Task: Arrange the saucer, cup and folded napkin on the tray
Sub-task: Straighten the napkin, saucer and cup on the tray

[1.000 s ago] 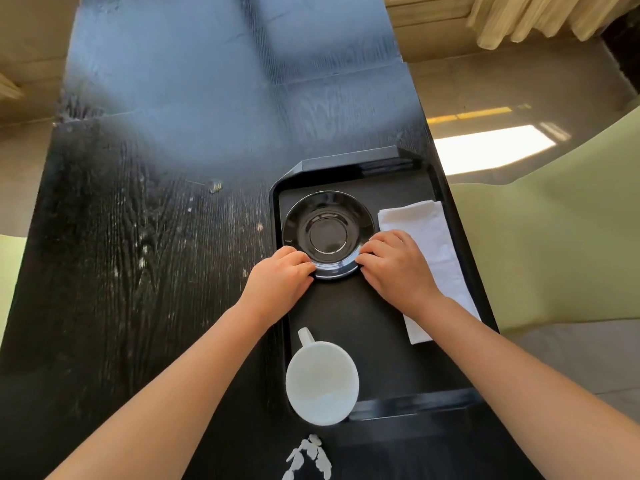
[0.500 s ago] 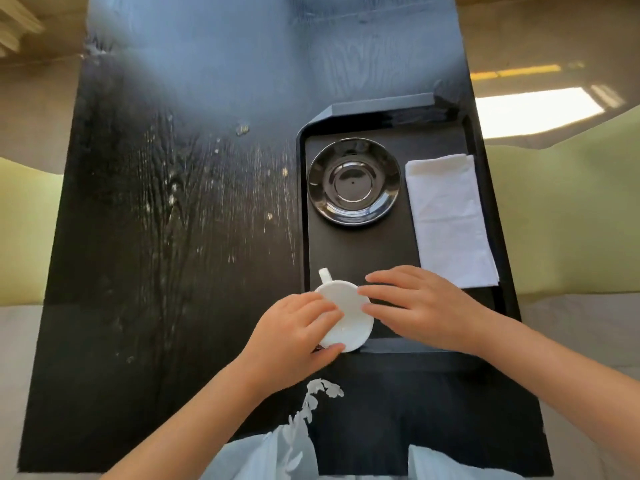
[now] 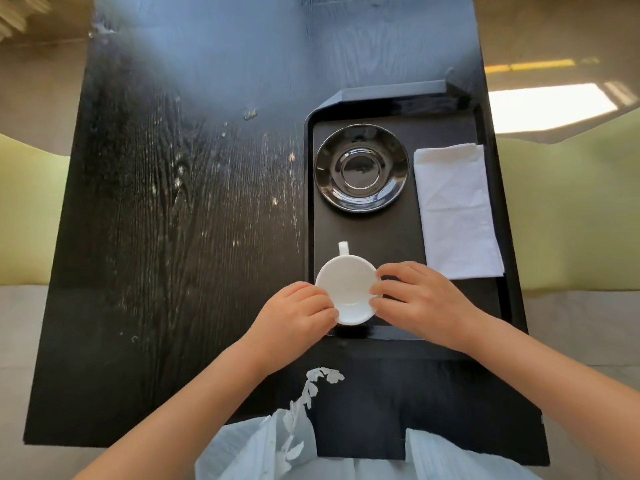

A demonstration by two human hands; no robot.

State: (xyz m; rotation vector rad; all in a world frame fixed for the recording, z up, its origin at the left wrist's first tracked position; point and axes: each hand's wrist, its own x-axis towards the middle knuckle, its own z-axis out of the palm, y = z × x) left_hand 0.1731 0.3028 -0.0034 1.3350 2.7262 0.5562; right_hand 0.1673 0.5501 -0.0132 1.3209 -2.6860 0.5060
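A black tray (image 3: 367,233) lies on the right half of the dark table. On its far part sits a glossy black saucer (image 3: 361,168), empty. A folded white napkin (image 3: 456,209) lies flat along the tray's right side. A white cup (image 3: 348,289) stands at the tray's near left corner, its handle pointing away from me. My left hand (image 3: 294,317) grips the cup's left rim and my right hand (image 3: 415,299) grips its right rim, so both hold it between fingertips.
The black wooden table (image 3: 173,237) stretches to the left of the tray, bare and scuffed. Pale green chair seats flank the table on both sides. My light blue clothing shows at the bottom edge.
Both hands left the saucer and came back to the cup at the tray's near corner, closing on its rim. The saucer stays where it was set.
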